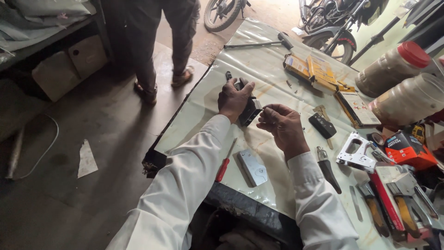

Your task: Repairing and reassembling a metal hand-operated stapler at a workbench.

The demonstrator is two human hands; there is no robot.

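Note:
My left hand (233, 98) rests on top of a black metal lock body (249, 111) and holds it down on the white plastic-covered table (259, 60). My right hand (283, 125) is just to its right, fingers pinched around a small thin part at the lock's edge; the part is too small to name. Both arms wear white sleeves. A red-handled screwdriver (225, 163) and a flat silver cover plate (252, 167) lie near my left forearm.
Yellow boxes (312, 71), a black key fob (322, 125), a silver staple gun (355, 155), a dark-handled tool (328, 168), red packages (407, 149) and plastic jars (393, 69) crowd the right side. A hammer (259, 44) lies at the far end. A person's legs (152, 46) stand on the floor left; motorcycles (333, 23) are parked beyond.

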